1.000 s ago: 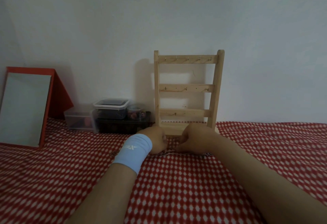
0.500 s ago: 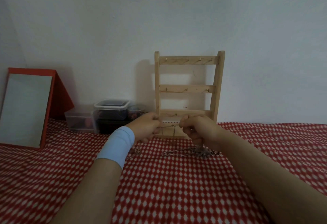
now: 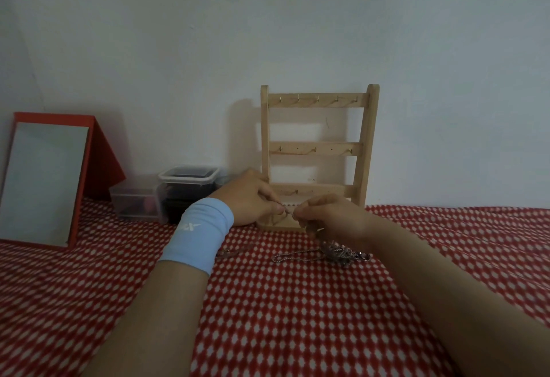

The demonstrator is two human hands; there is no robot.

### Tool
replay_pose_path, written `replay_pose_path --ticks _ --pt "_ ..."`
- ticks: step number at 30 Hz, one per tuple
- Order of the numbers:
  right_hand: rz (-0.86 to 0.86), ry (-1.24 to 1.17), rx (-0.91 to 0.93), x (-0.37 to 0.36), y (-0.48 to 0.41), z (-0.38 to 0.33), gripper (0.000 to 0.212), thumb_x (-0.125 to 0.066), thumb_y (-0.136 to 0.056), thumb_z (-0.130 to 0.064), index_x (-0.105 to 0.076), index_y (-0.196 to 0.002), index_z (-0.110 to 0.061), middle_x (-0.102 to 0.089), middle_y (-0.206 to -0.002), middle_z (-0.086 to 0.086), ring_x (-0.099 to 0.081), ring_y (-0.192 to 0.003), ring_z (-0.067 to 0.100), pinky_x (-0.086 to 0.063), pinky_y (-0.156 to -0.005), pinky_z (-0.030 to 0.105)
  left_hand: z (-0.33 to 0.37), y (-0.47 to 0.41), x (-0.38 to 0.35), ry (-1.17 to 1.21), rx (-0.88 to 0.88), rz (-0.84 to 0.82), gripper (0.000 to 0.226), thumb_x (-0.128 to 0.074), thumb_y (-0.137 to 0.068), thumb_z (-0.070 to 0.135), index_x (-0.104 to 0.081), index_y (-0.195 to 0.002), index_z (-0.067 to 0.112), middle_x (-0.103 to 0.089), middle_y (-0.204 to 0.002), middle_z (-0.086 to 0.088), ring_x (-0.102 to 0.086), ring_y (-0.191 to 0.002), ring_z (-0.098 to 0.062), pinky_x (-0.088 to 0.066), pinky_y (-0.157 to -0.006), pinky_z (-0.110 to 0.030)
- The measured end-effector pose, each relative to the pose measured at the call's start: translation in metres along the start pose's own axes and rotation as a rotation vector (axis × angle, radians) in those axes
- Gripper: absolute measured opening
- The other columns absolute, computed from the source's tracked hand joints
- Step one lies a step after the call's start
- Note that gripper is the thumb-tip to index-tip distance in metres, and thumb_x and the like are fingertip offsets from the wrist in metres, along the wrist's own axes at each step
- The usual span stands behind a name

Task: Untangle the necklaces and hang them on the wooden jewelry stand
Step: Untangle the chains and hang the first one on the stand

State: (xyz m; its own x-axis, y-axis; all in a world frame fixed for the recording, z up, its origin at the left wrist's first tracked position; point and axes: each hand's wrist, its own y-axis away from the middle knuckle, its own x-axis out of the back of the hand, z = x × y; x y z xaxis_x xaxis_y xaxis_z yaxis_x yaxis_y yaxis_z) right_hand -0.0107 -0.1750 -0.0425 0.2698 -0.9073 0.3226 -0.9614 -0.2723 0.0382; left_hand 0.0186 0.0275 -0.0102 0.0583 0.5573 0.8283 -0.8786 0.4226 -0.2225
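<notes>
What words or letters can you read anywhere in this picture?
White mark on the wristband: too blurred to read.
No writing shows on the boxes, the stand or the mirror.

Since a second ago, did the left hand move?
Yes, up. The left hand was down at the base of the wooden jewelry stand; now it sits level with the lowest rail, pinching a necklace.
</notes>
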Motion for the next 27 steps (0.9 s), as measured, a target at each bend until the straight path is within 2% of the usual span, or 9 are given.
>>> replay_pose_path --ticks 3,7,10,12,14,16,19,23,27 --pt "-0.028 -0.029 0.052 -0.002 0.001 -0.002 0.018 -0.055 -0.104 -0.018 -0.068 -0.094 -0.009 -0.049 -0.060 -0.006 -0.037 -0.052 0.010 -0.031 -0.049 0.024 0.004 0.001 0.000 0.115 0.003 0.000 0.011 -0.067 -0.091 0.028 -0.074 -0.082 0.027 -0.064 -0.088 0.016 -0.058 -0.088 0.000 -0.045 -0.085 -0.021" --pt "0.043 -0.044 0.133 -0.002 0.002 -0.004 0.017 -0.060 -0.102 -0.019 -0.064 -0.090 -0.008 -0.048 -0.059 -0.006 -0.031 -0.049 0.010 -0.024 -0.047 0.025 -0.003 0.002 -0.008 0.454 0.048 -0.055 0.017 -0.058 -0.096 0.016 -0.070 -0.084 0.014 -0.072 -0.075 0.001 -0.068 -0.079 -0.018 -0.054 -0.088 -0.039" --pt "0.086 -0.028 0.175 -0.002 0.004 -0.005 0.022 -0.060 -0.102 -0.018 -0.062 -0.082 -0.010 -0.046 -0.052 -0.008 -0.032 -0.047 0.010 -0.026 -0.046 0.024 -0.006 0.001 -0.012 0.566 0.087 -0.098 0.014 -0.056 -0.098 0.015 -0.067 -0.091 0.011 -0.066 -0.065 -0.003 -0.060 -0.068 -0.024 -0.053 -0.071 -0.040" --pt "0.107 -0.013 0.187 -0.002 0.005 -0.006 0.021 -0.058 -0.102 -0.016 -0.064 -0.083 -0.010 -0.050 -0.049 -0.012 -0.037 -0.044 0.007 -0.031 -0.046 0.021 -0.006 0.002 -0.012 0.595 0.108 -0.127 0.015 -0.055 -0.099 0.017 -0.066 -0.104 0.008 -0.064 -0.066 -0.005 -0.060 -0.062 -0.023 -0.051 -0.060 -0.031" --pt "0.122 0.005 0.196 -0.003 0.006 -0.006 0.022 -0.058 -0.103 -0.016 -0.065 -0.083 -0.008 -0.051 -0.049 -0.010 -0.039 -0.043 0.006 -0.034 -0.046 0.021 -0.006 0.004 -0.014 0.610 0.115 -0.141 0.019 -0.059 -0.097 0.020 -0.066 -0.112 0.011 -0.065 -0.075 -0.004 -0.060 -0.053 -0.014 -0.057 -0.065 -0.034" --pt "0.128 0.043 0.202 -0.003 0.006 -0.006 0.025 -0.058 -0.103 -0.019 -0.067 -0.083 -0.007 -0.051 -0.050 -0.006 -0.041 -0.043 0.007 -0.035 -0.046 0.021 -0.005 0.006 -0.015 0.556 0.086 -0.110 0.019 -0.068 -0.091 0.021 -0.070 -0.110 0.018 -0.067 -0.091 -0.001 -0.065 -0.063 -0.005 -0.060 -0.069 -0.036" --pt "0.151 0.067 0.192 -0.004 0.005 -0.005 0.029 -0.058 -0.103 -0.023 -0.067 -0.080 -0.008 -0.053 -0.050 -0.005 -0.041 -0.043 0.007 -0.036 -0.046 0.021 -0.005 0.006 -0.020 0.434 0.036 0.009 0.015 -0.076 -0.084 0.023 -0.076 -0.099 0.027 -0.070 -0.103 0.004 -0.069 -0.086 -0.014 -0.058 -0.059 -0.026" --pt "0.205 0.079 0.193 -0.004 0.002 -0.005 0.033 -0.060 -0.102 -0.027 -0.069 -0.075 -0.011 -0.054 -0.049 -0.002 -0.044 -0.043 0.010 -0.039 -0.048 0.026 -0.006 0.005 -0.023 0.435 0.047 0.105 0.011 -0.077 -0.083 0.024 -0.078 -0.093 0.024 -0.073 -0.097 0.000 -0.068 -0.073 -0.013 -0.056 -0.055 -0.025" --pt "0.313 0.192 0.195 -0.006 -0.002 -0.005 0.028 -0.070 -0.094 -0.036 -0.075 -0.083 -0.010 -0.070 -0.063 0.005 -0.062 -0.051 0.016 -0.057 -0.056 0.031 -0.006 0.005 -0.025 0.431 0.057 0.125 0.012 -0.078 -0.082 0.026 -0.078 -0.093 0.022 -0.075 -0.092 0.005 -0.069 -0.071 -0.039 -0.060 -0.063 -0.036"
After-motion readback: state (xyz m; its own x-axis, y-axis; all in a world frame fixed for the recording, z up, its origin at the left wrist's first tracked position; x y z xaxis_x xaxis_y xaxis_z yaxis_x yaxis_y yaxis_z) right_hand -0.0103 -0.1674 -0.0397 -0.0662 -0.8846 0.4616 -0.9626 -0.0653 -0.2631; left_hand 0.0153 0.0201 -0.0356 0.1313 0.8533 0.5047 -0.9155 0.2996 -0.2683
